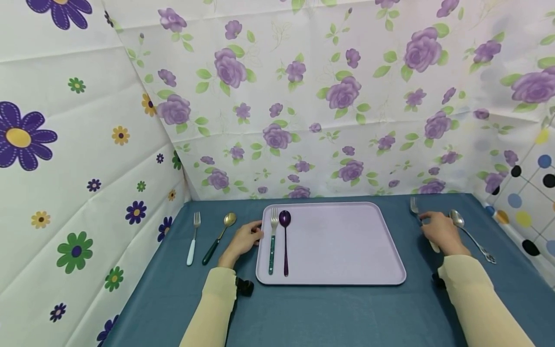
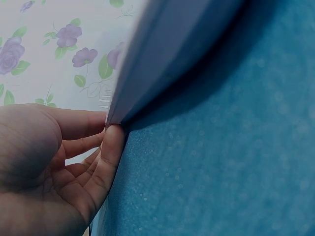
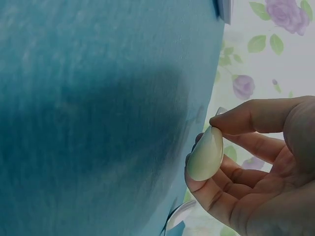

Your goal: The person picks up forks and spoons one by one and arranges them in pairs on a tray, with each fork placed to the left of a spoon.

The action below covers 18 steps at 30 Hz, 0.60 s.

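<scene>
My left hand [image 1: 247,239] is at the left edge of a pale lilac tray [image 1: 338,246]. In the left wrist view its thumb and a fingertip pinch the rim [image 2: 117,115]. On the tray's left side lie a fork with a dark green handle [image 1: 272,248] and a purple spoon [image 1: 285,241], side by side. My right hand [image 1: 443,233] holds a fork [image 1: 414,208] right of the tray, its tines pointing away from me. The cream handle [image 3: 206,155] shows between thumb and fingers in the right wrist view.
Left of the tray lie a fork with a white handle [image 1: 191,248] and a gold spoon with a dark green handle [image 1: 212,250]. A silver spoon [image 1: 472,237] lies just right of my right hand. Patterned cloth walls [image 1: 312,159] bound the blue tabletop [image 1: 321,313].
</scene>
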Each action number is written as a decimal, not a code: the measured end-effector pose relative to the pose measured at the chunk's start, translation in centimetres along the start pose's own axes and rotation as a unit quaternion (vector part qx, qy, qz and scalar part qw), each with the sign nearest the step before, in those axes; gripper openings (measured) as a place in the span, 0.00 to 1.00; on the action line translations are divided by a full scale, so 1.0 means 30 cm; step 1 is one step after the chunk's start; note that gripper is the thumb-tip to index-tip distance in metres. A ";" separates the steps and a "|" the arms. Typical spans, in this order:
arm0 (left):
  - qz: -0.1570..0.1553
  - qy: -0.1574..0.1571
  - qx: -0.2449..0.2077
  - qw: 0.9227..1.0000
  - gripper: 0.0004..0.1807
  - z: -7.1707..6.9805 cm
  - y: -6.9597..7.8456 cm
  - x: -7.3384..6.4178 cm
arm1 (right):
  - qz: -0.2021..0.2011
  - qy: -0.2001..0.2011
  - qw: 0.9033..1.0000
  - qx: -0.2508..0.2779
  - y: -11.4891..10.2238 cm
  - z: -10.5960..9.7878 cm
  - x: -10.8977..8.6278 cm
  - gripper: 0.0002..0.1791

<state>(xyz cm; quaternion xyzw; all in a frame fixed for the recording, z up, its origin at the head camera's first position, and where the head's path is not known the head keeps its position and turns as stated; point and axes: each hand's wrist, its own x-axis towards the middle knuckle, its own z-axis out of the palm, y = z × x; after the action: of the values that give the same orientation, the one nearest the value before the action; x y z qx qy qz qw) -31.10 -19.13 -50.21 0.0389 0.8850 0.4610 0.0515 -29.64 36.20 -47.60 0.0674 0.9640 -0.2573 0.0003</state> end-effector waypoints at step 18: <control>0.002 -0.006 0.001 1.000 0.26 -0.004 0.005 0.000 | 0.010 -0.031 0.999 0.013 -0.065 0.022 0.024 0.29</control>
<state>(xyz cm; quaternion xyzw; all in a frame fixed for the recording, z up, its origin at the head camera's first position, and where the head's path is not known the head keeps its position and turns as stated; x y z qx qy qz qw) -31.11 -19.15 -50.00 0.0435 0.8853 0.4596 0.0558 -30.62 34.29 -47.22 0.0695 0.9592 -0.2722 0.0318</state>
